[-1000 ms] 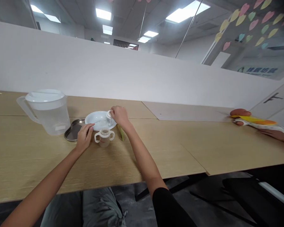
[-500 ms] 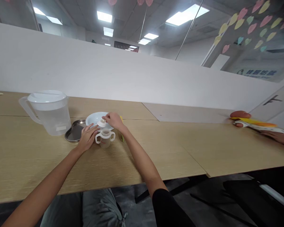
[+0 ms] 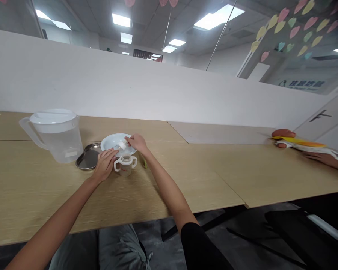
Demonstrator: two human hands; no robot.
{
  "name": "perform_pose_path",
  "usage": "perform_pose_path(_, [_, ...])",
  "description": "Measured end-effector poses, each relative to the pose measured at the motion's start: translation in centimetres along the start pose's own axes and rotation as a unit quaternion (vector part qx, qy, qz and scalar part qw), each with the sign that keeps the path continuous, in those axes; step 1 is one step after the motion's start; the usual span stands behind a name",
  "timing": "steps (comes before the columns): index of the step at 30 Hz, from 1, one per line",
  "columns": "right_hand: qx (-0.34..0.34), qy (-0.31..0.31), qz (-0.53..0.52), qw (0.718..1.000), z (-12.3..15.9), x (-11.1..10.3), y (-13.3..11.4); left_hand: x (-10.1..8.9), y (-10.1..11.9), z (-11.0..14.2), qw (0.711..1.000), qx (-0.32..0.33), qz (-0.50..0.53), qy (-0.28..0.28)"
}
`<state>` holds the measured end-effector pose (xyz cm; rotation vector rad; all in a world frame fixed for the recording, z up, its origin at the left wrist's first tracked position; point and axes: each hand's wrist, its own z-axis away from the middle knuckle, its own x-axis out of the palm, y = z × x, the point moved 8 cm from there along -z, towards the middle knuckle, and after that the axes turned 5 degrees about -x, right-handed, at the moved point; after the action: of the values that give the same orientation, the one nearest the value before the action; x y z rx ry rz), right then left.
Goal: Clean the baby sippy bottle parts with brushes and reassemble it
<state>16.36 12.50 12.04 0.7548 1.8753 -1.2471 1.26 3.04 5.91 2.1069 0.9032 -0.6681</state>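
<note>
A white bottle top [image 3: 122,145] is pinched in the fingertips of my right hand [image 3: 136,143], tilted over a white bowl [image 3: 108,140]. My left hand [image 3: 105,164] lies at the bowl's near left edge, fingers stretched out. Whether its fingertips touch the rim I cannot tell. Between my hands stands a small clear baby bottle [image 3: 125,168] with two white handles, upright and uncovered at the neck. To the left of my left hand is a curved metal tray [image 3: 88,160]. Something green [image 3: 145,163] shows in part behind my right wrist.
A lidded clear plastic pitcher [image 3: 62,140] stands at the left on the wooden table [image 3: 191,176]. At the far right, another person's hand [image 3: 321,157] rests by a yellow and white cloth-like item [image 3: 301,143] and a reddish-brown round object [image 3: 283,133]. A white partition [image 3: 146,93] runs along the back.
My right hand has shifted slightly right with the bottle top, which now tips more to the side. My left hand stays nearly in place. The view has turned a little.
</note>
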Motion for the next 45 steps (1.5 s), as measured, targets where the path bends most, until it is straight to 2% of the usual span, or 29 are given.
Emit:
perform_pose_path(4, [0.044,0.077,0.027,0.996,0.3,-2.8,1.6,-0.1,-0.3,0.1,1.000,-0.004,-0.005,0.008])
perform_pose_path(8, [0.050,0.109,0.022,0.993,0.5,-4.5,2.6,0.3,-0.8,0.1,1.000,-0.018,-0.006,0.005])
perform_pose_path(11, [0.047,0.113,0.009,0.992,0.6,-4.9,2.5,0.6,-1.3,-0.2,0.999,-0.037,-0.020,0.005])
perform_pose_path(16, [0.033,0.116,-0.006,0.993,0.7,-5.0,1.6,0.3,-1.7,-0.6,0.994,-0.065,-0.072,0.046])
perform_pose_path(23, [0.023,0.115,-0.007,0.993,0.9,-5.2,1.0,0.5,-1.4,-0.7,0.997,-0.052,-0.054,0.035])
perform_pose_path(27, [-0.030,0.078,-0.013,0.996,1.2,-4.5,-0.8,-0.8,-0.7,-0.6,0.995,-0.048,-0.040,0.081])
perform_pose_path(31, [-0.117,0.000,-0.037,0.992,2.4,-2.7,-4.5,-1.8,-0.1,-0.5,0.993,-0.048,0.031,0.102])
perform_pose_path(33, [-0.155,-0.019,-0.050,0.986,3.3,-2.0,-6.3,-2.2,0.2,-0.4,0.990,-0.053,0.063,0.113])
perform_pose_path(39, [-0.225,-0.011,0.023,0.974,4.9,-0.9,-8.9,-3.4,0.7,0.3,0.980,-0.033,0.067,0.185])
perform_pose_path(45, [-0.250,-0.009,0.149,0.957,5.9,-0.4,-9.9,-3.1,1.0,1.0,0.978,0.022,0.040,0.204])
